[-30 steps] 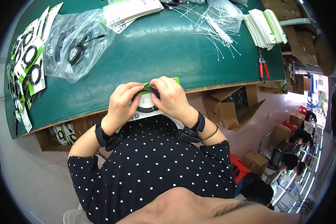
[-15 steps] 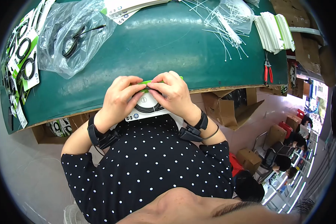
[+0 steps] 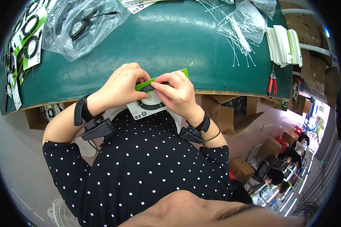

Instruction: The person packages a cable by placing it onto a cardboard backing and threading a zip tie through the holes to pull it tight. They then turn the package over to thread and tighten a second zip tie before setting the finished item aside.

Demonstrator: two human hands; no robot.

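Observation:
At the near edge of the green table I hold a white and green backing card (image 3: pixel 138 112), tilted with its right end higher. A coiled black cable (image 3: pixel 150 107) lies against its face, partly covered by my fingers. My left hand (image 3: pixel 122 84) is closed at the card's upper left, thumb on the front by the coil and fingers curled at the top edge. The fingers of my right hand (image 3: pixel 177 94) are closed over the upper part of the card, pressing near the top of the coil.
Finished-looking cable cards (image 3: pixel 31 47) pile up at the table's left. A clear plastic bag (image 3: pixel 66 36) with black cables lies beside them. Loose white cable ties (image 3: pixel 236 38), a stack of cards (image 3: pixel 281 47) and red-handled pliers (image 3: pixel 272 84) are at the right. An open carton (image 3: pixel 231 119) stands below the edge.
My left hand has moved left, away from my right fingers, with its elbow farther out. The card has tilted, its right end rising. My right hand stays at the top of the coil.

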